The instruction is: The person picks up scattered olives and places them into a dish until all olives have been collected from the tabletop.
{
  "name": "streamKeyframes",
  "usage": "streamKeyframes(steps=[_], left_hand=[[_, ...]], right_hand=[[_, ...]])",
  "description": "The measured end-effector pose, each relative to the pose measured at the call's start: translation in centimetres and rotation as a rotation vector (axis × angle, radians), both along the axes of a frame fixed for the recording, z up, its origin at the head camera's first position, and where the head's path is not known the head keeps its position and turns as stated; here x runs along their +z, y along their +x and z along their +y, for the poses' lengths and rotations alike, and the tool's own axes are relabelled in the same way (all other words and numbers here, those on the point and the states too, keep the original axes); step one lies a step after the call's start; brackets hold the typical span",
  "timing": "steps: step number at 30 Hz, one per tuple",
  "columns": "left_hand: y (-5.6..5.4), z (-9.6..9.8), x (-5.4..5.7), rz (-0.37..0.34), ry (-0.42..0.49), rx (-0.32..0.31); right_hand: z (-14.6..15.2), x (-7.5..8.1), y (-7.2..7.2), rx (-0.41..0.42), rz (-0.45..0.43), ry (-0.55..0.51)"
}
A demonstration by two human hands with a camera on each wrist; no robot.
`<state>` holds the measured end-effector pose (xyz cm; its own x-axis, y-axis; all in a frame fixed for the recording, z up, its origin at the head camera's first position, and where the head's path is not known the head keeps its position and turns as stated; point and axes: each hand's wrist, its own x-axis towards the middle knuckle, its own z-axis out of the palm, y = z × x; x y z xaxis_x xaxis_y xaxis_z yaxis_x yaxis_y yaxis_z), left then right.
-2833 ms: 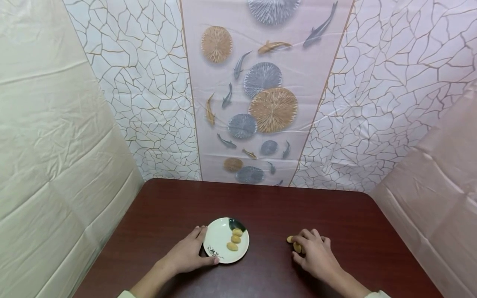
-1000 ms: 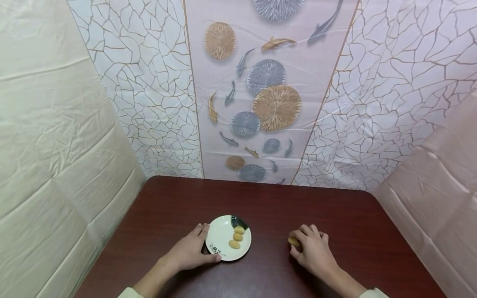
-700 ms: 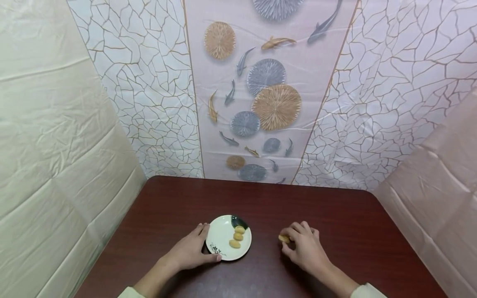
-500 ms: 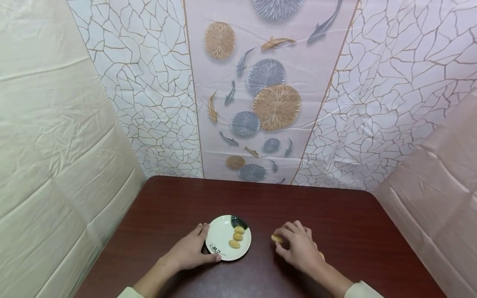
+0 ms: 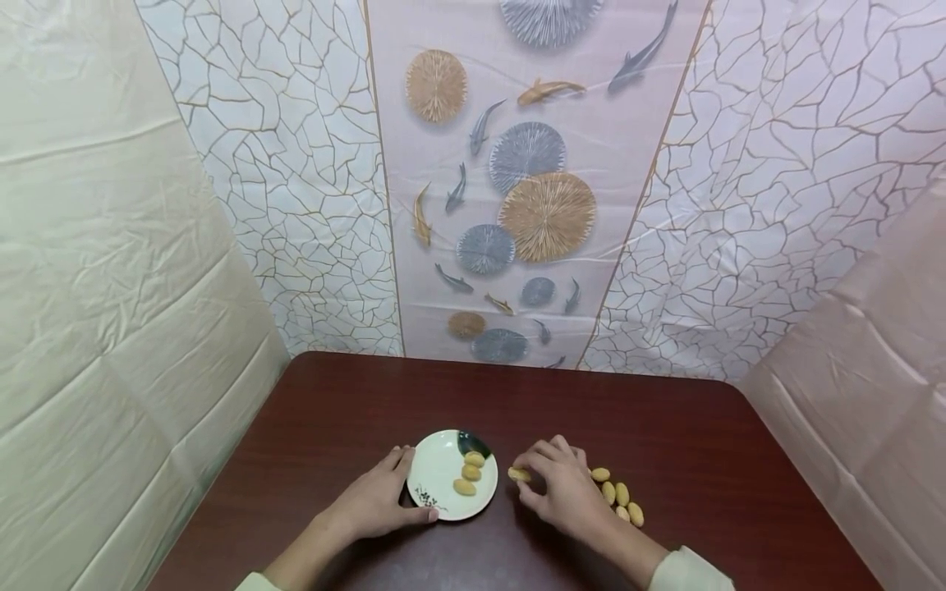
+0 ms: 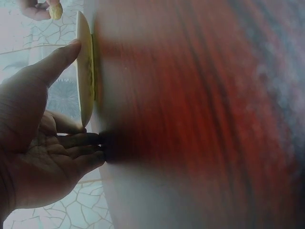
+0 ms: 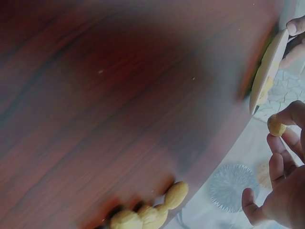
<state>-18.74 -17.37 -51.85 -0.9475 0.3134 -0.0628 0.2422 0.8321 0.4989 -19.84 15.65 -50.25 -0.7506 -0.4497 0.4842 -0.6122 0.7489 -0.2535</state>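
Observation:
A small white plate (image 5: 432, 468) with a dark green patch and a floral print stands on the table, bearing three yellow oval nut-like pieces (image 5: 471, 473). My left hand (image 5: 373, 497) holds its left side, thumb on the near rim and fingers at the far rim; in the left wrist view the thumb (image 6: 59, 59) touches the plate edge. Just right of the plate, my right hand (image 5: 565, 488) pinches one yellow oval piece (image 5: 520, 474) between thumb and fingertips. The right wrist view shows that piece (image 7: 276, 125) held above the table, apart from the plate.
Several more yellow oval pieces (image 5: 622, 494) lie grouped on the dark red-brown table (image 5: 355, 402), right of my right hand and partly behind the wrist. Patterned cloth (image 5: 318, 205) hangs behind the table, with pale cloth at both sides.
My right hand has moved left from the group of pieces toward the plate, carrying one piece. The group behind it has come into view. My left hand and the plate have stayed put.

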Motion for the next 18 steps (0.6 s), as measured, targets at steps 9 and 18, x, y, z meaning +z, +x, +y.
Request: streamKeyframes(steps=[9,18], left_hand=[[0.2,-0.1,0.1,0.007,0.001,-0.004],[0.2,0.0,0.2,0.012,0.004,-0.007]], right_hand=[[-1.9,0.2,0.0,0.030,-0.069,0.014],[-3.6,0.1,-0.6,0.061,-0.120,0.027]])
